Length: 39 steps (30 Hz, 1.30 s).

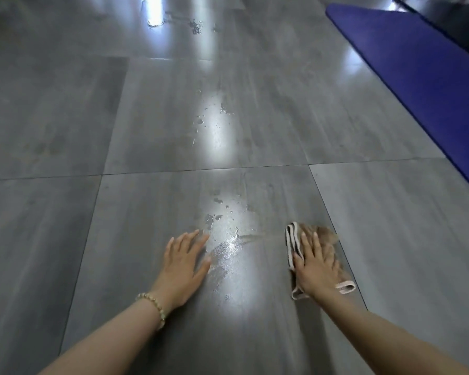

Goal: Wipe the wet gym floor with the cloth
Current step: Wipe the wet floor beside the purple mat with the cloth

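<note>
Wet floor (157, 125), mat (417, 66) right — left hand (184, 266) flat; right hand (316, 269) presses cloth (293, 239); grips released.

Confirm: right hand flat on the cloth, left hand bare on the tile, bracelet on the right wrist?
No. The head view shows the bracelet on the left wrist. Right hand flat on the cloth, left hand bare on the tile: correct.

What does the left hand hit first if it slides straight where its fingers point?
Likely the water droplets just ahead of the left hand; beyond them only grey floor shows.
</note>
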### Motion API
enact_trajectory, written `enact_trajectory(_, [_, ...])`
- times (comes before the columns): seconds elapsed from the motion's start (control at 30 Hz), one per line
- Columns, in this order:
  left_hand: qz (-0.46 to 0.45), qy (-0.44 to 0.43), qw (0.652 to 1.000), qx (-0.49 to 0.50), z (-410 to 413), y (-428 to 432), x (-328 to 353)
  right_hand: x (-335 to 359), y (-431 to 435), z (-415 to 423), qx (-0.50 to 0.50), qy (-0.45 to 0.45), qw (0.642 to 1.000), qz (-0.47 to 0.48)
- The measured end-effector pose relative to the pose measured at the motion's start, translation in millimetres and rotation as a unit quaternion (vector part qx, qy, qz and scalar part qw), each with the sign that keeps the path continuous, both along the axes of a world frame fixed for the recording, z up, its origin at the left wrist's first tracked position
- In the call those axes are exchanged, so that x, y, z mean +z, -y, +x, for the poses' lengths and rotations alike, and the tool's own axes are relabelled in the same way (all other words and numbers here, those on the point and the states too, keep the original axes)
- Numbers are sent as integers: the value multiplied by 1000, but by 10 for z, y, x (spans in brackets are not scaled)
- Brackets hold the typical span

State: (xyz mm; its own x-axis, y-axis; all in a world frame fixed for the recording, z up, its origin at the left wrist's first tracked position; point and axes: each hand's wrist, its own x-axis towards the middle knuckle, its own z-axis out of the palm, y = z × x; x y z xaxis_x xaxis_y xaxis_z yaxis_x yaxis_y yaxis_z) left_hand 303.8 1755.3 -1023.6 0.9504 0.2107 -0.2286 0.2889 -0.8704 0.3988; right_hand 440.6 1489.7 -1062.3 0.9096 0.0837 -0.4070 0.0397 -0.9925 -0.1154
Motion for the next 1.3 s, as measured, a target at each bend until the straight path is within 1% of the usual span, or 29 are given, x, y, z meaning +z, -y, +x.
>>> enact_trajectory(0.03, [4,1,1000,1,7,-23,-2,4,-126,-3,1,0,1000,5])
enact_trajectory(0.07, [9,6,1000,8,21,-44,-8,5,-279,-38,37,3,999,13])
enact_trajectory(0.1, [16,10,1000,18,41,-49,-12,-9,-415,-94,101,6,994,28])
enact_trajectory(0.17, [29,13,999,31,80,1,-22,-17,-547,-227,250,-1,966,71])
enact_trajectory(0.2, [30,13,999,34,106,54,-18,-27,-504,-256,299,-10,950,85])
enact_trajectory(0.23, [29,11,999,30,136,112,-1,-28,-410,-239,316,-9,944,97])
enact_trajectory(0.3, [34,2,999,14,178,206,35,-64,-96,-94,275,21,957,90])
enact_trajectory(0.4, [41,-6,999,14,191,234,39,-85,261,169,52,41,997,32])
enact_trajectory(0.47, [46,-6,999,18,180,199,24,-58,101,306,-57,14,998,34])
enact_trajectory(0.5, [49,-11,999,18,173,187,15,-34,-81,318,-63,-3,997,42])
enact_trajectory(0.53, [49,-14,998,23,166,178,3,-12,-277,281,-20,-14,998,50])
enact_trajectory(0.57, [47,-16,998,34,167,175,-7,-17,-455,190,60,-7,996,62])
enact_trajectory(0.63, [42,-14,998,48,190,169,-17,-45,-595,-31,254,-8,962,102])
enact_trajectory(0.67, [39,-9,998,49,199,166,-22,-35,-536,-71,324,-17,940,110])
enact_trajectory(0.7, [37,-3,998,46,205,164,-26,-45,-414,-32,349,-13,931,111])
enact_trajectory(0.73, [37,3,998,42,209,159,-27,-53,-268,51,332,0,938,101])
enact_trajectory(0.77, [39,6,999,36,216,145,-35,-70,-118,154,278,23,957,78])
enact_trajectory(0.83, [42,9,998,37,223,91,-47,-104,69,392,97,44,994,35])
enact_trajectory(0.87, [41,13,998,47,227,48,-56,-87,42,509,15,27,999,35])
enact_trajectory(0.9, [40,17,997,58,230,2,-66,-67,-66,594,-36,10,998,44])
enact_trajectory(0.93, [40,20,997,68,240,-42,-77,-46,-235,642,-55,0,997,50])
enact_trajectory(0.97, [38,22,996,79,254,-82,-90,-34,-433,649,-36,-3,998,54])
enact_trajectory(1.03, [32,21,994,98,284,-133,-115,-23,-812,517,95,-3,993,74])
enact_trajectory(1.1, [33,20,994,101,325,-129,-142,-63,-969,279,254,14,961,108])
enact_trajectory(1.13, [32,24,994,99,347,-119,-150,-102,-927,181,315,17,941,123])
enact_trajectory(1.17, [29,29,995,96,370,-106,-154,-123,-824,150,347,30,927,137])
enact_trajectory(1.2, [25,31,995,91,394,-90,-150,-160,-679,193,346,49,926,146])
enact_trajectory(1.23, [21,30,996,83,413,-69,-145,-193,-519,280,312,73,937,139])
enact_trajectory(1.3, [12,31,997,70,451,-30,-135,-222,-228,510,165,105,977,89])
